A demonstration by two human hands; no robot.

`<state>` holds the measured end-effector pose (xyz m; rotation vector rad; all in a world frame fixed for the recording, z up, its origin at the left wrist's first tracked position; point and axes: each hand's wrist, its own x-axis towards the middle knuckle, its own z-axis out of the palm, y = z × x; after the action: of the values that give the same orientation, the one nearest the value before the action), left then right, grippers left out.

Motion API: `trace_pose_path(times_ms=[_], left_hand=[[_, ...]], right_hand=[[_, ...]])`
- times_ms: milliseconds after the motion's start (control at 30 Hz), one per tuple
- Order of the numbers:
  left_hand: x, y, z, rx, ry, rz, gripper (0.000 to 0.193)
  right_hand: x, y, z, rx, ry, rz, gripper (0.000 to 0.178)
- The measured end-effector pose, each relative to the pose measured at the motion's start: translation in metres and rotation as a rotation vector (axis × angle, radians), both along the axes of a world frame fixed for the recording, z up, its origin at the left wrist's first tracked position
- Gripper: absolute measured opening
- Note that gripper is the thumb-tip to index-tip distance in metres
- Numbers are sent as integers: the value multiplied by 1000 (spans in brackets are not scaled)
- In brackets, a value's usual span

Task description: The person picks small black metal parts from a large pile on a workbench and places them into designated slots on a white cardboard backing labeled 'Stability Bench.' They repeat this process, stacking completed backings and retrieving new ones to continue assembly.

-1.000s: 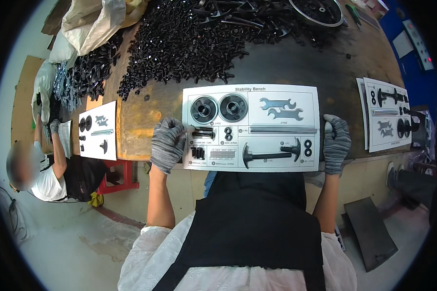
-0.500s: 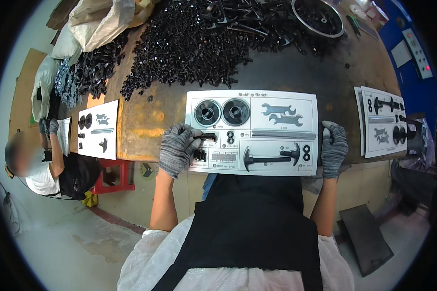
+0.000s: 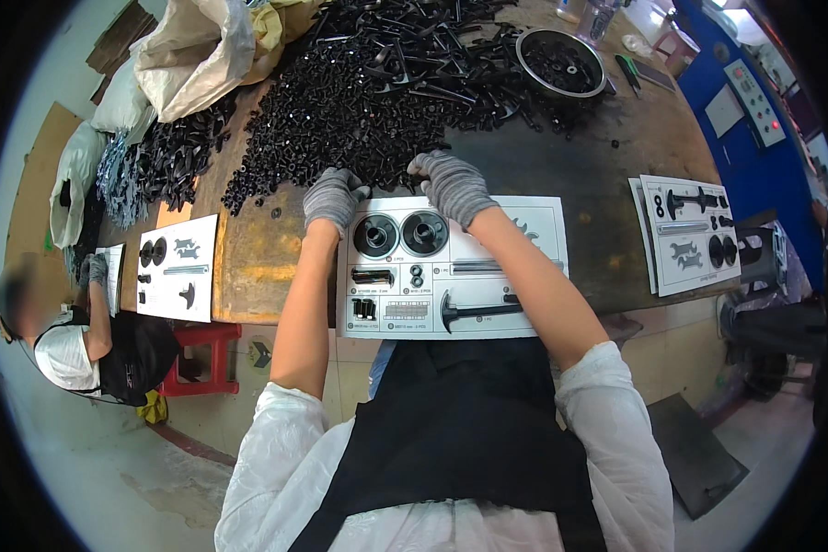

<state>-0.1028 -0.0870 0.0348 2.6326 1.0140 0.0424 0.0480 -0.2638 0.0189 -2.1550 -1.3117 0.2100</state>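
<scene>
A white printed parts card (image 3: pixel 515 216) lies along the near table edge in front of me, with pictures of wheels, wrenches, a bar and a T-shaped part. Dark bolts (image 3: pixel 373 276) show in its left-hand box; whether they are real or printed I cannot tell. My left hand (image 3: pixel 332 199), in a grey knit glove, is curled just beyond the card's far left corner. My right hand (image 3: pixel 453 187), gloved alike, reaches across the card to the near fringe of a heap of small black bolts (image 3: pixel 331 129). Its fingers are bent, and anything in either hand is hidden.
Black T-shaped metal parts (image 3: pixel 405 64) are piled behind the bolts, beside a metal bowl (image 3: pixel 561 90). Open sacks (image 3: pixel 193 60) stand at the far left. More cards (image 3: pixel 177 269) (image 3: pixel 690 235) lie to both sides. At left a person (image 3: pixel 74 340) works near a red stool (image 3: pixel 207 359).
Both hands have moved from the card's sides to beyond its far edge, by the bolt heap. My left hand has left the bolt box; my right has swung far leftward. The view has shifted.
</scene>
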Motion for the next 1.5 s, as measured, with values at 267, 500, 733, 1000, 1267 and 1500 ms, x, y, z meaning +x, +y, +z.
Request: trace_pose_path(times_ms=[267, 500, 733, 1000, 1267, 1500], left_hand=[[-96, -76, 57, 145, -212, -777, 10], [-127, -100, 33, 86, -219, -843, 24], [-136, -124, 16, 144, -191, -567, 37], [-140, -125, 11, 102, -212, -520, 27], [-92, -88, 55, 148, -291, -263, 25], [28, -12, -2, 360, -86, -552, 23]], right_hand=[[-42, -37, 30, 138, 476, 8, 19], [-130, -87, 36, -63, 324, 121, 18], [-159, -87, 24, -266, 169, 89, 18], [-163, -81, 19, -211, 158, 96, 20], [-96, -41, 55, 2, 13, -174, 22], [-22, 39, 17, -404, -118, -233, 34]])
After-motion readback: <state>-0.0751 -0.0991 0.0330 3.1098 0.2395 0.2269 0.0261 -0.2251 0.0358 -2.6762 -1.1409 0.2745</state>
